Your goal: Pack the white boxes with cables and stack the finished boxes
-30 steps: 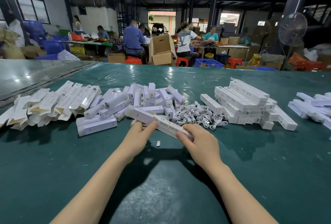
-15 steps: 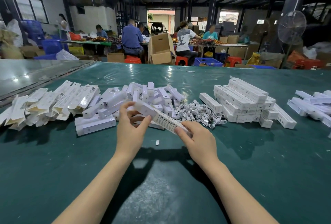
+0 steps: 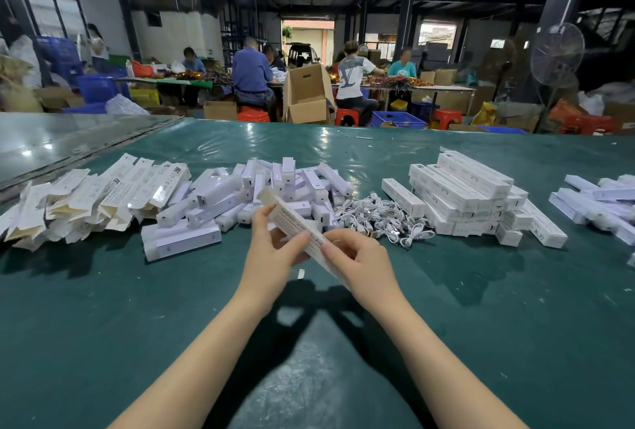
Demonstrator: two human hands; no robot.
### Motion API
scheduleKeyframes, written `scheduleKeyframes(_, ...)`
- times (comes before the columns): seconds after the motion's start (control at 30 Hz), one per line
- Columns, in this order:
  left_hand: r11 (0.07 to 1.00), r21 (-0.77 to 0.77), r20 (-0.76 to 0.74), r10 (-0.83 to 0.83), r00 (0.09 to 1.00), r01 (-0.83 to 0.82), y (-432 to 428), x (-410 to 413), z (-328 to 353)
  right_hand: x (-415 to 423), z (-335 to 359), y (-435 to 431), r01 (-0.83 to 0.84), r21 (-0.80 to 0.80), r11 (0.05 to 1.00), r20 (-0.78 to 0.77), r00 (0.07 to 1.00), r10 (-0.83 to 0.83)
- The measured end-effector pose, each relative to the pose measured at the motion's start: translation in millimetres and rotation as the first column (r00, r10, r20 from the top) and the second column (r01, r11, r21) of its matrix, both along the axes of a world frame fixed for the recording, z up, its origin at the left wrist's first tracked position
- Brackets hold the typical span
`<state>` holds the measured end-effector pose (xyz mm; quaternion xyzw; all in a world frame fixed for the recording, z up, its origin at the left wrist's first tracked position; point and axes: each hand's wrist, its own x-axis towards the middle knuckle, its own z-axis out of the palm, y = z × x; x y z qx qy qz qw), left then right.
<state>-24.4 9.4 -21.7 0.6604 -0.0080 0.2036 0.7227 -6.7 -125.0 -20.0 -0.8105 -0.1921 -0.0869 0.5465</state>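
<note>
Both hands hold one long white box (image 3: 292, 219) above the green table (image 3: 137, 308), tilted with its far end raised to the left. My left hand (image 3: 271, 250) grips its middle from the left. My right hand (image 3: 357, 257) pinches its near end. Behind them lies a heap of white coiled cables (image 3: 381, 219). To the right of the cables stands a stack of closed white boxes (image 3: 470, 195). A jumble of white boxes (image 3: 247, 195) lies behind my left hand.
Flat unfolded box sleeves (image 3: 86, 198) lie fanned at the far left. More white boxes (image 3: 598, 202) sit at the right edge. A small white scrap (image 3: 301, 274) lies by my hands. Several people work at tables beyond the table's far edge.
The box has been lifted and turned, its far end now raised. My hands moved closer together on it, the left from the far end to the middle.
</note>
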Motion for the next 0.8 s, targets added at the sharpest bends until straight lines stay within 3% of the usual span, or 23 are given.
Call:
scheduleKeyframes(0.07,0.984,-0.170,-0.026,0.043,0.999,-0.046,1,3,0,-3,5,3,-0.179,0.256,0.950,-0.231,0.943,0.240)
scheduleKeyframes(0.13,0.953,-0.294,-0.153,0.030,0.988,-0.075,2,5,0,-4,7,5,-0.271,0.404,0.874,-0.305,0.860,0.408)
scheduleKeyframes(0.17,0.945,-0.322,-0.215,-0.013,0.976,-0.058,3,5,1,-1,7,4,-0.264,0.337,0.904,-0.273,0.891,0.362)
scheduleKeyframes(0.23,0.958,-0.288,-0.244,-0.073,0.967,-0.001,5,3,3,13,3,-9,-0.069,-0.042,0.997,-0.067,0.996,0.066)
scheduleKeyframes(0.3,0.999,-0.040,-0.228,-0.045,0.973,0.037,11,-1,9,31,-4,-38,0.216,-0.449,0.867,0.147,0.975,-0.167)
scheduleKeyframes(0.33,0.978,0.206,-0.221,0.003,0.975,0.044,15,-4,13,39,-10,-53,0.287,-0.586,0.758,0.157,0.958,-0.240)
scheduleKeyframes(0.37,0.876,0.478,-0.207,0.042,0.977,0.064,19,-6,15,44,-16,-66,0.292,-0.693,0.659,0.113,0.947,-0.301)
scheduleKeyframes(0.43,0.533,0.819,-0.263,0.017,0.965,0.214,25,-8,13,48,-27,-77,0.202,-0.804,0.559,-0.002,0.940,-0.342)
scheduleKeyframes(0.47,0.380,0.875,-0.325,0.002,0.946,0.299,25,-9,12,50,-31,-76,0.170,-0.814,0.555,-0.032,0.942,-0.335)
scheduleKeyframes(0.53,0.231,0.893,-0.400,0.011,0.917,0.387,21,-11,8,53,-34,-71,0.195,-0.803,0.563,-0.002,0.944,-0.330)
scheduleKeyframes(0.67,0.173,0.965,-0.214,0.080,0.974,0.198,18,-8,2,50,-27,-70,0.432,-0.585,0.686,0.136,0.886,-0.443)
scheduleKeyframes(0.73,0.208,0.962,-0.186,0.021,0.982,0.178,15,-9,-2,45,-23,-69,0.455,-0.514,0.727,0.135,0.880,-0.455)
scheduleKeyframes(0.8,0.174,0.965,-0.192,-0.033,0.981,0.195,11,-10,-6,44,-22,-67,0.415,-0.498,0.762,0.127,0.903,-0.410)
